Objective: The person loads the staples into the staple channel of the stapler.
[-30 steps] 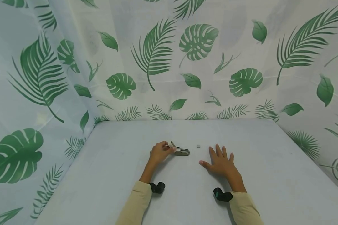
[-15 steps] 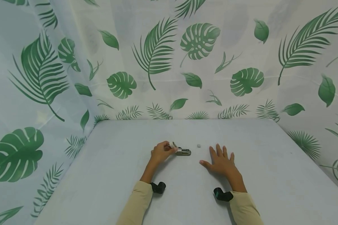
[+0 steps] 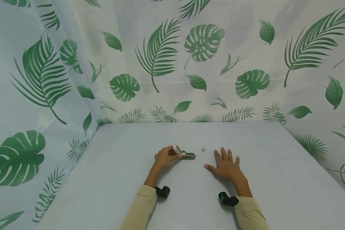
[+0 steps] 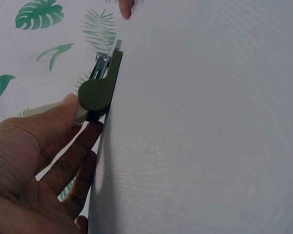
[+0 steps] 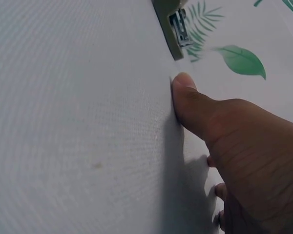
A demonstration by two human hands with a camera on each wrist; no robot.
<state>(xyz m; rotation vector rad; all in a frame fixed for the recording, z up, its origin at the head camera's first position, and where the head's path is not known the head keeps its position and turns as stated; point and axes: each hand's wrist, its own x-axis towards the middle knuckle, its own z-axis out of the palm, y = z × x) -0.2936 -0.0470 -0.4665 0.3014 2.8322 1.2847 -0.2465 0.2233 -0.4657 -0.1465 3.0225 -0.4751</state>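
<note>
A small olive-green stapler (image 3: pixel 188 156) lies on the table with its pale top arm (image 3: pixel 177 149) swung up and its metal staple channel (image 4: pixel 99 66) exposed. My left hand (image 3: pixel 164 157) grips it at the hinge end, thumb on the near side and fingers behind the raised arm. Right of the stapler sits a tiny grey block (image 3: pixel 203 149), apart from both hands. My right hand (image 3: pixel 225 166) rests on the table with fingers spread and holds nothing. In the right wrist view its thumb (image 5: pixel 195 107) points towards the stapler's front end.
A white table (image 3: pixel 172 198) stretches out under both hands. Behind it and to the sides hangs a white curtain (image 3: pixel 166 108) printed with green leaves. Black wrist cameras (image 3: pixel 228 199) are strapped at the sleeve ends.
My left hand and the stapler have shifted slightly to the right, and the raised arm shows more clearly above the fingers. The right hand stays where it was.
</note>
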